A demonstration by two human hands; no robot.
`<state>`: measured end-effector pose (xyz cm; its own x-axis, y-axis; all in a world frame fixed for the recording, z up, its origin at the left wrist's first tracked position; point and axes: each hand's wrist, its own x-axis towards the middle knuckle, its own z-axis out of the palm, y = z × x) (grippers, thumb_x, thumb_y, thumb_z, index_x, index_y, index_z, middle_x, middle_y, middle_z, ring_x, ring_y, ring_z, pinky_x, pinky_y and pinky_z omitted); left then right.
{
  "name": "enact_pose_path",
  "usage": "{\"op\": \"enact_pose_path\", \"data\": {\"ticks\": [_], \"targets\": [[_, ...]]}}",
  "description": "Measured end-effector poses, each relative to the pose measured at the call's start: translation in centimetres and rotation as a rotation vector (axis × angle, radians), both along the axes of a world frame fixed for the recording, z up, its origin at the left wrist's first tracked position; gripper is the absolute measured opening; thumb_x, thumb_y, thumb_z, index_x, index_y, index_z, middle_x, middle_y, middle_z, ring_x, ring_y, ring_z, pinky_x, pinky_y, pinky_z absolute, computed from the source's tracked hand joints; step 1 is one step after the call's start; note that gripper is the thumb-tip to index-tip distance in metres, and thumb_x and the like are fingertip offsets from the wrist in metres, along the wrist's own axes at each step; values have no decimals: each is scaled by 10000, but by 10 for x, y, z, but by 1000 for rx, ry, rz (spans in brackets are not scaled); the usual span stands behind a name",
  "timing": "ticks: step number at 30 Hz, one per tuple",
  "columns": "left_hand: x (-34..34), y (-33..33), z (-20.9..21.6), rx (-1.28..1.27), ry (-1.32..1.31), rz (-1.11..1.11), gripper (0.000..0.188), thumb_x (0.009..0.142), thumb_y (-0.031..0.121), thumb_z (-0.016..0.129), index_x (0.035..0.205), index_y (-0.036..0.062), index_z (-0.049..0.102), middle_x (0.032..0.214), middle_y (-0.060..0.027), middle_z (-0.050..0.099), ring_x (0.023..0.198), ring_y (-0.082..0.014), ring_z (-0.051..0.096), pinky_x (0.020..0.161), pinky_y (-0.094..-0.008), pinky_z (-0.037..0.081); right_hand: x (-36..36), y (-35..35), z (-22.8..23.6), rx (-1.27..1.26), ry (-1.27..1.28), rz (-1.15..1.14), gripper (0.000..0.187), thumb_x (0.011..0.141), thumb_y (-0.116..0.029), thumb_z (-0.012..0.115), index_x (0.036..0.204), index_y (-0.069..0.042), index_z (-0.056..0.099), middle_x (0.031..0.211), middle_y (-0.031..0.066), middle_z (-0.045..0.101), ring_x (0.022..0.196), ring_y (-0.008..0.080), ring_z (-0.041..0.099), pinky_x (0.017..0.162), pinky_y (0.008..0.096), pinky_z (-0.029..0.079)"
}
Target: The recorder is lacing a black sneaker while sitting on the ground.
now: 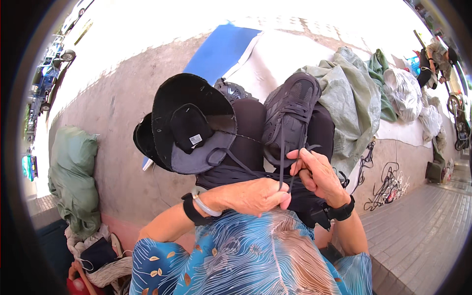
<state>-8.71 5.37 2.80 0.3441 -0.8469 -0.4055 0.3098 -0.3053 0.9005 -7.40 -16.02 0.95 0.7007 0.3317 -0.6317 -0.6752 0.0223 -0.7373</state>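
Observation:
A dark grey sneaker point(290, 110) rests on my lap, toe pointing away from me. Its long flat shoelace point(282, 157) runs down from the eyelets to my hands. My left hand point(255, 195) is closed on the lace near my shirt front. Just above and to the right, my right hand point(317, 174) pinches a lace between thumb and fingers. A bundle of loose dark laces point(226, 177) lies across my lap under both hands. On my left knee sits a black hat-like piece point(196, 123) with a white label. Behind my knees a second dark shoe point(231, 90) shows partly.
A green-grey sheet point(349, 93) and white plastic bags point(403, 93) lie to the right. Tangled cords point(386, 187) are on the ground there. A blue board point(221, 51) lies ahead. A stuffed green sack point(73, 177) stands at left. Another person point(437, 59) is at far right.

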Motion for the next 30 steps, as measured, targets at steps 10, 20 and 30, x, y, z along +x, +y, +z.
{"op": "enact_pose_path", "data": {"ticks": [10,20,30], "targets": [[-1,-23,-15,2,-257,-190,331,967,294,430,974,8,598,822,-142,627,835,-284,623,771,-361,481,9,-1,-16,111,-31,-40,238,975,-233,486,886,-36,586,519,-60,400,398,28,328,364,203,263],[90,-32,-56,270,-735,773,142,874,113,579,962,5,550,686,-66,556,620,-156,551,619,-292,465,6,6,-2,-153,-163,122,258,937,-231,476,836,-38,615,534,-42,429,478,44,355,427,224,283],[99,-43,-68,356,-1158,639,125,828,78,618,936,35,569,850,-113,571,734,-271,616,657,-367,499,6,2,-15,-161,-284,201,278,949,-214,452,862,-2,611,551,10,480,495,83,428,480,250,355]]}}
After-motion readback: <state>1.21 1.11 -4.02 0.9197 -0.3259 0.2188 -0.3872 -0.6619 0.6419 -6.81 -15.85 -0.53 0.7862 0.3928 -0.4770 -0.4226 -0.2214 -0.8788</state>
